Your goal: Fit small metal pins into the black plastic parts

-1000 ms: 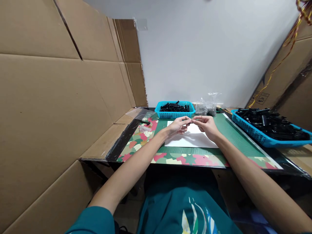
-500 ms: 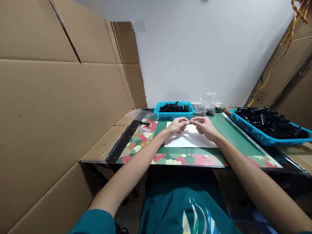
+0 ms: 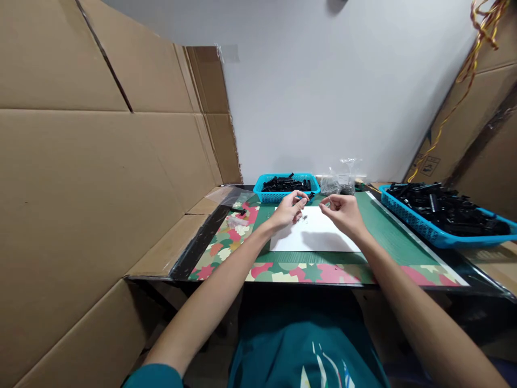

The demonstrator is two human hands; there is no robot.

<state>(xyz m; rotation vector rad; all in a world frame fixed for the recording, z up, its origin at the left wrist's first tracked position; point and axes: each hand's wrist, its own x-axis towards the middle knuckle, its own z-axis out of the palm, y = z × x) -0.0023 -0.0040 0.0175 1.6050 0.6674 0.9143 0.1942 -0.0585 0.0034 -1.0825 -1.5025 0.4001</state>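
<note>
My left hand (image 3: 290, 210) is closed in a pinch over the white paper (image 3: 319, 242). A small black plastic piece (image 3: 311, 196) sticks out from its fingertips. My right hand (image 3: 342, 213) is a short way to the right, thumb and forefinger pressed together. Whatever they hold, if anything, is too small to make out. On the paper, just beside the left fingers, lies a little cluster of tiny dark bits (image 3: 305, 218).
Behind my hands stands a blue basket (image 3: 283, 198) of black plastic pieces; a larger blue basket (image 3: 444, 237) of them is at right. Clear bags (image 3: 332, 186) lie at the back. A loose black piece (image 3: 238, 210) is on the green mat (image 3: 388, 237). Cardboard (image 3: 100, 188) walls the left.
My hands were together at the fingertips and are now apart, the right one moved slightly to the right. The black piece in my left hand now shows. The view has tilted slightly up.
</note>
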